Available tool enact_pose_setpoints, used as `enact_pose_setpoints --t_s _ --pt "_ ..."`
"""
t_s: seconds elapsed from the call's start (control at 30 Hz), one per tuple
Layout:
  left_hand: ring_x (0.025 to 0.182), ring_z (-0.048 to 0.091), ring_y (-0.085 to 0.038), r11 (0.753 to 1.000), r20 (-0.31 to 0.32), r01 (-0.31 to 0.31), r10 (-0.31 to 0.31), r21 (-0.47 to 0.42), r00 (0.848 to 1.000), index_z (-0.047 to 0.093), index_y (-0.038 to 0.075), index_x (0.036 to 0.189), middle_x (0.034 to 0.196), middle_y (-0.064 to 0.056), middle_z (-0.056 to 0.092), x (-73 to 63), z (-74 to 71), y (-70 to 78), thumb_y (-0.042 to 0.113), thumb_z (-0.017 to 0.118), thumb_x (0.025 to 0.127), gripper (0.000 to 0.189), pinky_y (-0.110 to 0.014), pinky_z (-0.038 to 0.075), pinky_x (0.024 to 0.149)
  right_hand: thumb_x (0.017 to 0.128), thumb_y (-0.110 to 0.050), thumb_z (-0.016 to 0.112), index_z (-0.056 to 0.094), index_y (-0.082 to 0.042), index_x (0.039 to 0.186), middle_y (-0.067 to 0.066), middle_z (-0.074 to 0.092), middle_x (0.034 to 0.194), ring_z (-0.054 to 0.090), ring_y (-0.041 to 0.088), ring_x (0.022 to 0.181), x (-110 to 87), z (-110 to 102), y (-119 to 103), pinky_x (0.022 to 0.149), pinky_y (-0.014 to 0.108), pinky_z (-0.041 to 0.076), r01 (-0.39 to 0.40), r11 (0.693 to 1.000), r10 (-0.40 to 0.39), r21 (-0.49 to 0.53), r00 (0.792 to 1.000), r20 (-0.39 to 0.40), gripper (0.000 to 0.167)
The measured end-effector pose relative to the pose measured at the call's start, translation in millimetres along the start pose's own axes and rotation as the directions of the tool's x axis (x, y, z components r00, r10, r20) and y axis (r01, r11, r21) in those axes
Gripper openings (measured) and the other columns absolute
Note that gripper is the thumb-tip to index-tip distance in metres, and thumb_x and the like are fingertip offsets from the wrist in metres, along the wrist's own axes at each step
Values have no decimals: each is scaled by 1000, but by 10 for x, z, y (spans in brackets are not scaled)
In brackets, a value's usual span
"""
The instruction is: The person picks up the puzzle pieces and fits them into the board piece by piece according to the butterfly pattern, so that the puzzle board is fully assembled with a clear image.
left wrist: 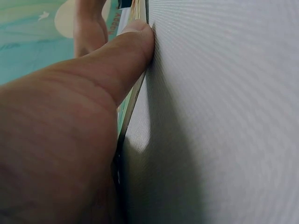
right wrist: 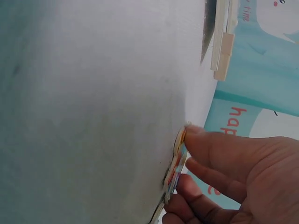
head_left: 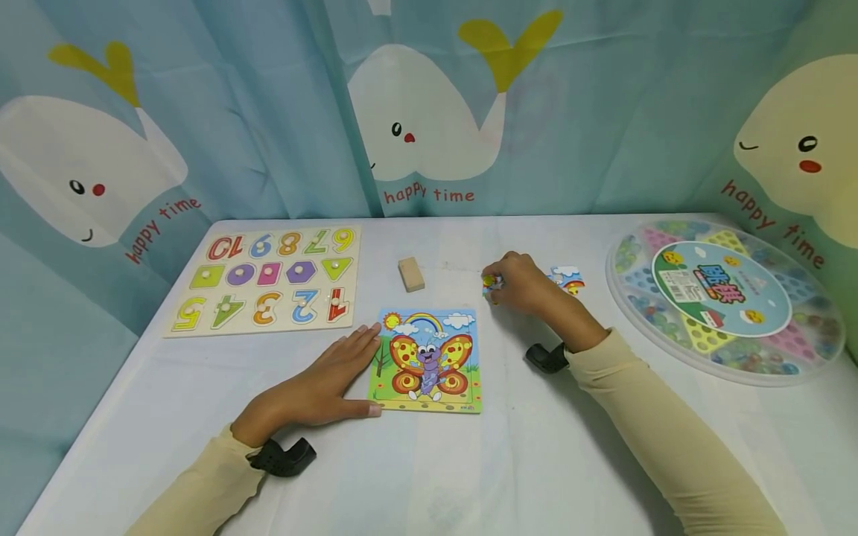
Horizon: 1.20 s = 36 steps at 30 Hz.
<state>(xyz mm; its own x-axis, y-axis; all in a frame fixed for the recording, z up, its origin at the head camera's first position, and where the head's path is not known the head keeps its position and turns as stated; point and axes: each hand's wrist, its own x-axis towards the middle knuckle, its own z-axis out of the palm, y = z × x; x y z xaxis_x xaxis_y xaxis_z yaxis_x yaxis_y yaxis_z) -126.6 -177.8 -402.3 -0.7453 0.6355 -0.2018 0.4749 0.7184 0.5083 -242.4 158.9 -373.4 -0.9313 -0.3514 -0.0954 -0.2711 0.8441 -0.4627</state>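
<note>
A butterfly picture board [head_left: 429,361] lies flat on the table. Along its left edge rests my left hand [head_left: 328,380], fingers extended and thumb apart; the left wrist view shows the thumb [left wrist: 126,51] touching the board's edge. To the board's upper right, my right hand [head_left: 519,283] pinches a colourful jigsaw puzzle piece [head_left: 491,283] between thumb and fingers. Seen from the right wrist, that puzzle piece [right wrist: 175,163] is tilted close to the tabletop, its lower end among the fingertips. Another puzzle piece [head_left: 570,280] with a rainbow lies just right of this hand, partly covered by it.
A wooden number and shape board [head_left: 251,307] lies at the back left. Behind the butterfly board is a small wooden block [head_left: 411,275]. A round case of marbles [head_left: 720,286] takes up the right side. A whale-print curtain [head_left: 576,149] hangs behind the table.
</note>
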Motion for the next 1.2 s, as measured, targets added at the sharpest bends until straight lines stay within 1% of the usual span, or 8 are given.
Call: enact_pose_setpoints --t_s 0.1,0.3,0.43,0.6,0.7,0.8,0.9,1.2 --pt "147 -6 -17 1000 0 -2 2 -2 1000 13 8 156 163 2 -2 -1 3 -4 57 65 86 101 -43 2 118 86 -8 72 64 5 122 23 57 116 43 38 109 -17 -11 -19 87 47 42 -16 1000 16 -10 1000 18 40" --pt "147 -6 -17 1000 1 -3 3 -6 1000 12 8 156 163 2 -2 1 10 -14 57 65 86 101 -43 2 118 84 -10 75 66 2 121 20 57 113 43 35 102 -46 -2 -45 85 47 39 4 999 -6 -50 999 -35 39" --pt "147 -7 -17 1000 5 -4 4 -7 1000 11 9 157 163 2 -3 0 10 -13 57 64 86 101 -43 2 118 87 1 67 66 5 119 20 58 110 51 33 100 -64 -3 -56 87 45 44 7 1000 -7 -2 999 -49 33" --pt "147 -6 -18 1000 0 -2 2 1 1000 12 8 157 163 1 -2 4 7 -2 57 65 86 101 -44 3 118 91 9 56 64 9 119 22 58 110 55 32 102 -97 -39 -70 89 45 47 -2 999 3 44 1000 -24 30" --pt "147 -6 -18 1000 -1 7 -7 1 1000 13 8 157 163 1 -1 -1 2 4 56 65 86 100 -45 3 118 91 9 55 66 7 115 21 57 111 53 32 103 -111 -79 -79 91 46 46 -16 997 16 74 1000 -8 27" --pt "147 -6 -17 1000 2 12 -12 1 1000 13 8 156 163 1 -2 -6 -2 12 55 66 86 100 -44 3 118 91 9 55 67 4 110 19 58 110 52 31 102 -128 -119 -70 87 45 46 -17 995 17 102 1000 -4 23" --pt "147 -6 -17 1000 1 14 -14 1 1000 13 8 156 163 1 -2 -8 -2 14 54 67 85 100 -44 3 118 91 9 54 66 3 108 19 62 108 54 31 99 -144 -143 -56 83 43 47 15 993 -14 118 1000 -11 22" --pt "147 -6 -17 1000 -1 8 -8 1 1000 13 8 156 163 2 -2 2 6 3 56 66 85 101 -44 3 118 93 11 49 67 6 114 19 66 111 60 30 100 -177 -157 -26 85 43 49 64 987 -62 148 998 -18 28"
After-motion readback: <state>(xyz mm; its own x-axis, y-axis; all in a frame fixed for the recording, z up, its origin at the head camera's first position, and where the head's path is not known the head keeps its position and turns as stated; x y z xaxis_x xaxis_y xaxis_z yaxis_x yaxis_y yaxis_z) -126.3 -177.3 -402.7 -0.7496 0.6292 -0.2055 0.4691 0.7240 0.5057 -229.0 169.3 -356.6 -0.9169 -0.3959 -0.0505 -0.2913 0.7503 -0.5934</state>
